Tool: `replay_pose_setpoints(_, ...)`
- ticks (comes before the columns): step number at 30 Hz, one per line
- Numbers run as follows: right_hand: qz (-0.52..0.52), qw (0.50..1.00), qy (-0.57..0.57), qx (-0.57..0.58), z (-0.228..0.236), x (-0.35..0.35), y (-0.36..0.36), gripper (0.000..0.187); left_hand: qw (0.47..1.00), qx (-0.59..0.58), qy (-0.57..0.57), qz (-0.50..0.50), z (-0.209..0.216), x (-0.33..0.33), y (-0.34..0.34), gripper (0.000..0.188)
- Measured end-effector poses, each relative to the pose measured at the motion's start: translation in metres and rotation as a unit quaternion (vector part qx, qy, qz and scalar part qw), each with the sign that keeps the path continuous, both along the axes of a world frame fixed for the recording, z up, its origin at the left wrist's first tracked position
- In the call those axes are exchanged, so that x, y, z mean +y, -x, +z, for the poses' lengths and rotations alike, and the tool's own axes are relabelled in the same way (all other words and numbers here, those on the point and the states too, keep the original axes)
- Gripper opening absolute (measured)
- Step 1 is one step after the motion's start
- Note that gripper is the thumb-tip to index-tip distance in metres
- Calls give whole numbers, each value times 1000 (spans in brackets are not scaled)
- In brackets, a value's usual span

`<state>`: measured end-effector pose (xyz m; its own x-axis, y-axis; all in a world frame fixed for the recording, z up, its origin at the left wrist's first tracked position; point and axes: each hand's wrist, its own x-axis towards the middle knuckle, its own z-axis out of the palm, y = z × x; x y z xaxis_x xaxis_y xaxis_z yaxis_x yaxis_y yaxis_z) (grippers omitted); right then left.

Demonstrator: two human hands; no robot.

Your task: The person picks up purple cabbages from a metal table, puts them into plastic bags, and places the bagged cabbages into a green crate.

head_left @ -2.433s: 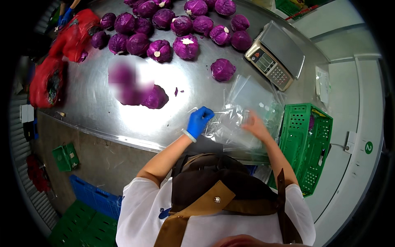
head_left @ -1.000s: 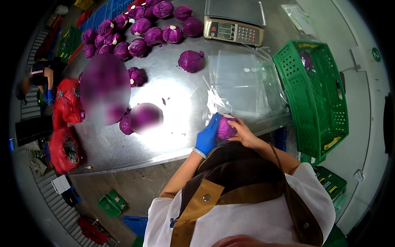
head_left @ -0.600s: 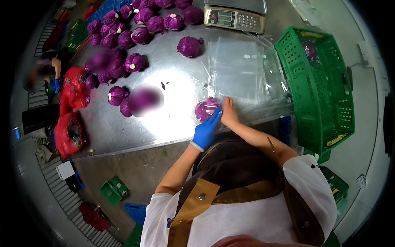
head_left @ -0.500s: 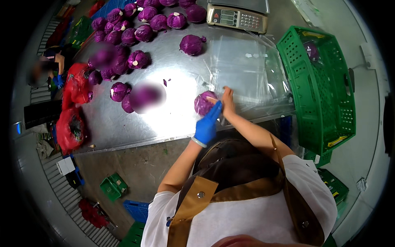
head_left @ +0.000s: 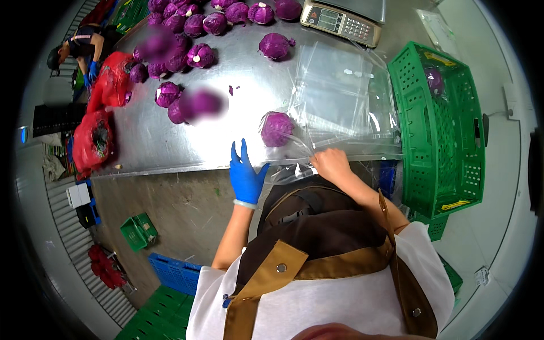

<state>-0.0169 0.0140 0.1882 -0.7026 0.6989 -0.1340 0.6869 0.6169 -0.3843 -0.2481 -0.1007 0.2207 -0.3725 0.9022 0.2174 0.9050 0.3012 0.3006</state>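
A red cabbage (head_left: 277, 129) sits inside a clear plastic bag (head_left: 287, 175) near the front edge of the steel table (head_left: 249, 68). The open end of that bag trails over the edge toward me. My bare right hand (head_left: 332, 164) is closed on the bag at its near right side. Just left of the bag, my left hand (head_left: 246, 178), in a blue glove, has its fingers spread and holds nothing. Flat clear bags (head_left: 334, 85) lie stacked beyond my right hand.
Loose red cabbages (head_left: 215, 24) cover the far left of the table, and one cabbage (head_left: 274, 46) lies apart. A scale (head_left: 340, 25) stands at the back. Green crate (head_left: 408, 124) at right holds a bagged cabbage (head_left: 434, 82). Red net sacks (head_left: 92, 141) sit left; a co-worker (head_left: 85, 48) is beyond.
My left hand has come away from the cabbage, down and left, with its fingers spreading. My right hand has moved down and right, pulling the bag's end toward me. The cabbage now shows fully.
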Motion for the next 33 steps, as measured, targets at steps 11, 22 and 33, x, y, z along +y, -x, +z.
replay_pose_setpoints(11, -107, 938, 326, -56, 22, -23, -80, 51, 742, -654, 97, 111, -64, -93, -17, 60)
replay_pose_setpoints(22, 249, 943, 59, 214, 28, -84, 57, 26, 580, -783, 58, 218, -4, -76, -34, 59)
replay_pose_setpoints(33, 264, 932, 53, 243, 32, -92, 67, 20, 487, -853, 26, 187, -16, -92, -22, 34)
